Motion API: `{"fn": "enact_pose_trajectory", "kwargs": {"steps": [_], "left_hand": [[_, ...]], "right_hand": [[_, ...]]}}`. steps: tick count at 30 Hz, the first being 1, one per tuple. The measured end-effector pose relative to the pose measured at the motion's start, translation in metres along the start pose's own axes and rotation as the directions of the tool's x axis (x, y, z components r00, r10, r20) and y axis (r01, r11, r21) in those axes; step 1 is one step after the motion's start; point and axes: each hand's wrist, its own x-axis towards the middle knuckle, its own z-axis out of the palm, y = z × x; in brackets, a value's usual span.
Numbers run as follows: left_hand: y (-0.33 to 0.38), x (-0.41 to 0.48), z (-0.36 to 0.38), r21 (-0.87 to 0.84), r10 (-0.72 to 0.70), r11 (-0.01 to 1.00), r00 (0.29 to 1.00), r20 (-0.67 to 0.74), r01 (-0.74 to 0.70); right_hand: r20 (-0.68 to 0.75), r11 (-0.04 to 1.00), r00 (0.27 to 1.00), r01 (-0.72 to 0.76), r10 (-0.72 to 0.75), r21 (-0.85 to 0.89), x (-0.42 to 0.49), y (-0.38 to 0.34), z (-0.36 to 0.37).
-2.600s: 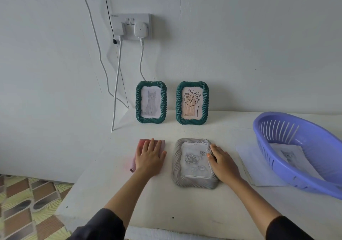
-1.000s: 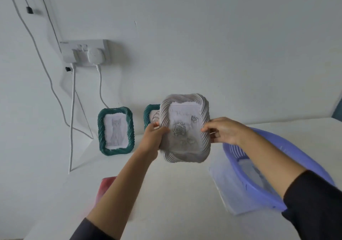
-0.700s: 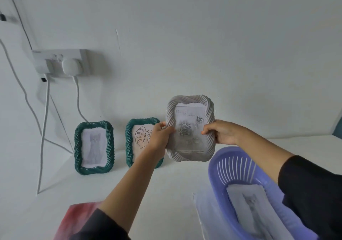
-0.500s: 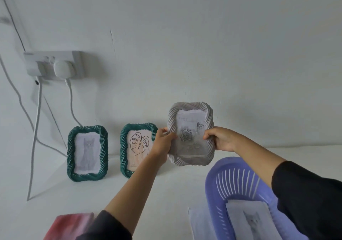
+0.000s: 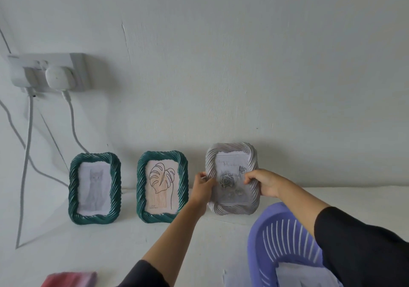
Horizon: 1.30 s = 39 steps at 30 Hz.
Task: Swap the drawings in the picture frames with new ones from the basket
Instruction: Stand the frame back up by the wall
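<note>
Grey frame (image 5: 232, 190) gripped by left hand (image 5: 203, 187), right hand (image 5: 266, 184).

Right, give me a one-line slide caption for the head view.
Left hand and right hand hold the grey frame upright beside the leaf frame and cat frame, behind the purple basket.

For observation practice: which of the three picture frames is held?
The grey frame, rightmost, holding the rose drawing; the green cat frame and green leaf frame stand unheld.
</note>
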Motion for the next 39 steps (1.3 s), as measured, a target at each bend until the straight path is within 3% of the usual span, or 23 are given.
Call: {"fn": "enact_pose_trajectory", "kwargs": {"steps": [10,18,23,39], "left_hand": [[-0.016,0.009,-0.001,-0.014,0.038,0.999,0.998,0.041,-0.037],[-0.037,-0.002,-0.016,0.146,0.104,0.983,0.994,0.033,-0.108],[-0.046,-0.008,-0.018,0.219,0.124,0.967,0.992,0.026,-0.127],[-0.045,-0.012,-0.020,0.294,0.095,0.950,0.995,0.039,-0.102]], "right_hand": [[0.014,0.986,0.994,-0.106,0.109,-0.131,0.007,0.004,-0.008],[0.001,0.940,0.999,-0.039,0.041,-0.339,-0.006,0.002,-0.019],[0.011,0.951,1.000,-0.023,0.027,-0.308,-0.014,0.007,-0.014],[-0.018,0.880,1.000,-0.007,-0.002,-0.474,-0.029,0.005,-0.011]]}}
